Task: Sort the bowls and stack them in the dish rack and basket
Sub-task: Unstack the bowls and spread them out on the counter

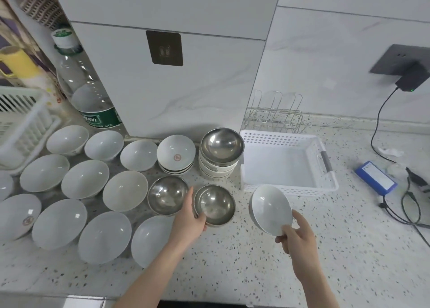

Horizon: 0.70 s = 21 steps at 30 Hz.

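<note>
Three loose steel bowls (168, 194); left hand (189, 221) grips one rim (214, 205). Right hand (296, 235) pinches a tilted white bowl (271, 208) before the perforated basket (286, 142).

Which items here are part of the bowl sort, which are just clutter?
Job:
white bowls
steel bowls
bowl stacks
white basket
wire dish rack
left hand gripping a steel bowl
right hand holding a white bowl

Clutter:
water bottle
blue battery pack
charger
cables
</note>
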Each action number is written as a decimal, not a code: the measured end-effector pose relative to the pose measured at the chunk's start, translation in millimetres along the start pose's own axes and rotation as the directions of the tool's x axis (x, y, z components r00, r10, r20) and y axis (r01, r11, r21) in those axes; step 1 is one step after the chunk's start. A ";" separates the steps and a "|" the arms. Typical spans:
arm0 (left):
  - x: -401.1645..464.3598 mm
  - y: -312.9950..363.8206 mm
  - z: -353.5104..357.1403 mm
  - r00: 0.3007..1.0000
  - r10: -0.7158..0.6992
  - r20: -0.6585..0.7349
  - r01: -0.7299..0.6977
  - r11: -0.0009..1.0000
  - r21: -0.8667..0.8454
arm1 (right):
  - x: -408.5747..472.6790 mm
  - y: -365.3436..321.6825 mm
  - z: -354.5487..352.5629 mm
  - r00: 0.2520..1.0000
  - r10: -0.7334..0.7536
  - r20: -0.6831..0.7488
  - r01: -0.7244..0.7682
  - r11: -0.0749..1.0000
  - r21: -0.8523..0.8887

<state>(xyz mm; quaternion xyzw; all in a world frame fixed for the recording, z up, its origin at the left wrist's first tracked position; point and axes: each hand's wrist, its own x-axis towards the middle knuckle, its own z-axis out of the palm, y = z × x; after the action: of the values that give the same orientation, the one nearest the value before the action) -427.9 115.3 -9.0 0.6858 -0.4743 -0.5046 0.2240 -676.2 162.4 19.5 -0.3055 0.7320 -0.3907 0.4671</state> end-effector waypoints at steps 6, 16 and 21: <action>8.5 0.3 10.3 0.996 -0.048 -0.077 0.047 0.999 -0.003 | 5.4 11.7 -8.8 0.994 0.010 0.108 -0.008 1.000 -0.023; 18.8 -11.0 8.3 0.982 -0.145 -0.122 0.140 0.989 -0.048 | 7.5 22.5 2.8 0.978 0.005 0.211 0.008 0.998 -0.063; 19.6 -11.6 6.4 0.979 -0.189 -0.069 0.181 0.977 -0.115 | 4.3 25.4 10.7 0.975 0.005 0.222 0.012 0.997 -0.076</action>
<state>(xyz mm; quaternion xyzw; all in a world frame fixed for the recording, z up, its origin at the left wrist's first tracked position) -428.0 104.4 -30.0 0.7334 -0.3711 -0.5205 0.2314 -670.1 168.8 -6.9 -0.3663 0.6892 -0.3267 0.5330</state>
